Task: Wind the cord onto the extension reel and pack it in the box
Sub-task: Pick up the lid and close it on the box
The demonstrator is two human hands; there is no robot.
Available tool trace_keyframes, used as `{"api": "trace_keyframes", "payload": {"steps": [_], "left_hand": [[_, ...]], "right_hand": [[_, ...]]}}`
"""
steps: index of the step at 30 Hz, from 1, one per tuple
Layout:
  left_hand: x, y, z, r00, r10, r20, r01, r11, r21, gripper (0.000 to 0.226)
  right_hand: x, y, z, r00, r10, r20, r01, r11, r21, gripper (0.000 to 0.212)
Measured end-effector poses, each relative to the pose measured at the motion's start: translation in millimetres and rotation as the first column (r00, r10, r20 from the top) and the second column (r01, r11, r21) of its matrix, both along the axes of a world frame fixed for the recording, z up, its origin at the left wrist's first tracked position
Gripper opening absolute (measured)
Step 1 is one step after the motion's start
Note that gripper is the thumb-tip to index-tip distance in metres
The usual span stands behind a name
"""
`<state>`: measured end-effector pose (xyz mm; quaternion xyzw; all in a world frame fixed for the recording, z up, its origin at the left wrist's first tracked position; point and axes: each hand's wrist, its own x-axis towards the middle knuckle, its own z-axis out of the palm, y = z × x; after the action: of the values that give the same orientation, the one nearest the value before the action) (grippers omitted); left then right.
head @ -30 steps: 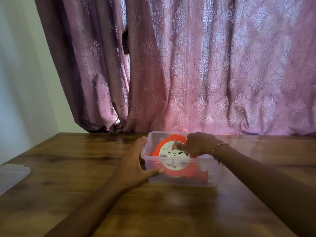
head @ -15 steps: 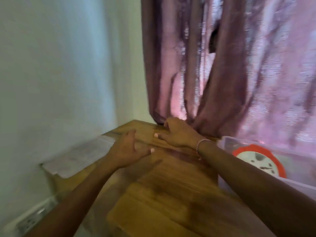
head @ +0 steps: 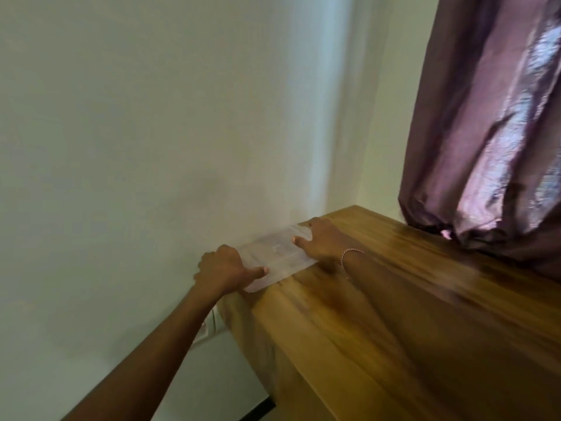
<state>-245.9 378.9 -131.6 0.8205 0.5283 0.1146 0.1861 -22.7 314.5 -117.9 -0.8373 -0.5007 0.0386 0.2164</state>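
Reaching toward the left edge of a wooden table (head: pixel 394 314), a person is taking hold of a clear plastic lid (head: pixel 274 253) with both hands. The lid is lying flat at the table's far left corner, close against a pale wall (head: pixel 151 132), with one end sticking out slightly past the table's edge. A purple curtain (head: pixel 485 132) is hanging at the right, its hem bunching on the table's far edge.

The left hand (head: pixel 223 270) is curling around the lid's near end, thumb pressing on top and fingers wrapping out of sight below, so it is closing on the lid rather than spreading wide. The right hand (head: pixel 318 243), with a thin bracelet (head: pixel 349 256) at the wrist, is resting at the lid's far end, thumb lying on the top surface; whether its fingers are hooking under the rim is not visible.

The picture is blurring with head movement, so fine detail is hard to make out. The box, the reel and the cord are all out of view.

The step in hand seems to be fetching this lid to close the box. Doing it well likely means gripping both short ends evenly, lifting it level clear of the wall, and avoiding flexing the thin plastic.
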Motion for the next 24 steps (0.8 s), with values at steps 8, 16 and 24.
{"api": "trace_keyframes", "payload": {"steps": [8,16,24], "left_hand": [[5.4,3.0,-14.3,0.973,0.058,0.221,-0.043,0.996,-0.072,0.095],[32.2,-43.0,26.3,0.794,0.128,0.595,-0.199,0.978,0.055,0.105],[90.0,-116.9,90.9,0.153,0.208,0.966,0.329,0.911,-0.248,0.057]], "right_hand": [[5.6,23.5,-17.6,0.996,-0.001,-0.085,0.002,1.000,0.009,0.063],[22.3,-60.6,39.0,0.923,-0.120,-0.364,0.255,0.902,0.347,0.048],[32.0,-230.9,126.4,0.505,0.128,-0.854,0.625,0.629,0.464,0.078]]}}
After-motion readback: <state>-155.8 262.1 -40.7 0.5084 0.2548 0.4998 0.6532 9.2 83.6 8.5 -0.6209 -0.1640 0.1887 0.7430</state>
